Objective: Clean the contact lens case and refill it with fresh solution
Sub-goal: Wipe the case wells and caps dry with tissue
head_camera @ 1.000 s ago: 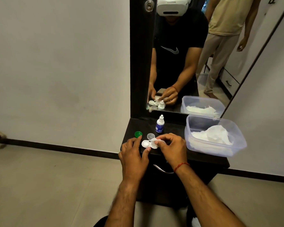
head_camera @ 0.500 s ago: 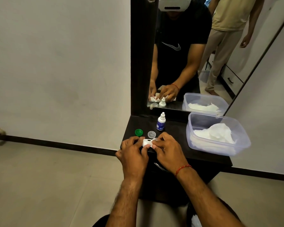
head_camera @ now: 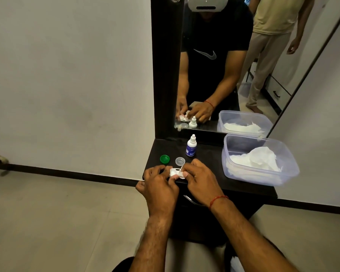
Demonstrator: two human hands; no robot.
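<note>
A white contact lens case (head_camera: 174, 172) is held over the front edge of the dark cabinet top (head_camera: 208, 173). My left hand (head_camera: 160, 188) grips its left end. My right hand (head_camera: 199, 180) pinches its right end, with what looks like a bit of white tissue at the fingertips. Both caps lie off the case on the top: a green cap (head_camera: 164, 159) and a clear cap (head_camera: 180, 160). A small white solution bottle (head_camera: 191, 146) with a blue label stands upright behind them, its cap on.
A clear plastic tub (head_camera: 263, 174) with crumpled white tissue sits on the right of the cabinet top. A mirror (head_camera: 234, 65) stands behind, reflecting me and another person standing behind. A metal drawer handle (head_camera: 191, 201) shows below my right hand. Tiled floor lies to the left.
My hands have closed in together over the case and drawn it slightly nearer the front edge. My fingers now cover more of it. The caps, bottle and tub have not moved.
</note>
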